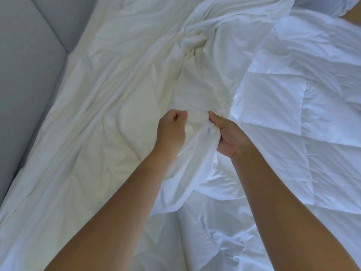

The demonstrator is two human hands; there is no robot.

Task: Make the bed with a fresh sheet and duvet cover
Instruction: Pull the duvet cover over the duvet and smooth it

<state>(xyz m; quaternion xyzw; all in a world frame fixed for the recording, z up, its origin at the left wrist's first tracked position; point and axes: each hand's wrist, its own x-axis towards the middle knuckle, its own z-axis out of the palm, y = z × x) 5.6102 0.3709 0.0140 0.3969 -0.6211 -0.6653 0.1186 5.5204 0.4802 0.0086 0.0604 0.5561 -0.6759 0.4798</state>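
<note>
Left grip (pixel 172 128): clenched into a fist on a fold of the duvet cover (pixel 121 98), with cloth emerging at the heel of the palm. Right grip (pixel 227 133): fingers curled round a gathered bunch of the same cloth, just beside the left, with a short span of fabric drawn between the two. Judgement: the step in hand appears to be working the cover onto the duvet (pixel 312 133) by gathering its cloth hand over hand. To do it well, both grips should take the cover layer alone (whether any filling is caught underneath cannot be told from this view). They should take short, even bites along the edge and draw toward the body without twisting, so that the cover's corners can meet the duvet's corners. The cover lies across the middle and left of the bed, reaching the grey padded panel (pixel 29 75) at the left. It is off-white, thin and smooth, heavily creased, with a rope-like twist running away from the grips toward the far end. Its near edge drapes loose over the duvet, which lies bare to the right and below, brighter white and stitched in squares. A separate sheet cannot be made out.
</note>
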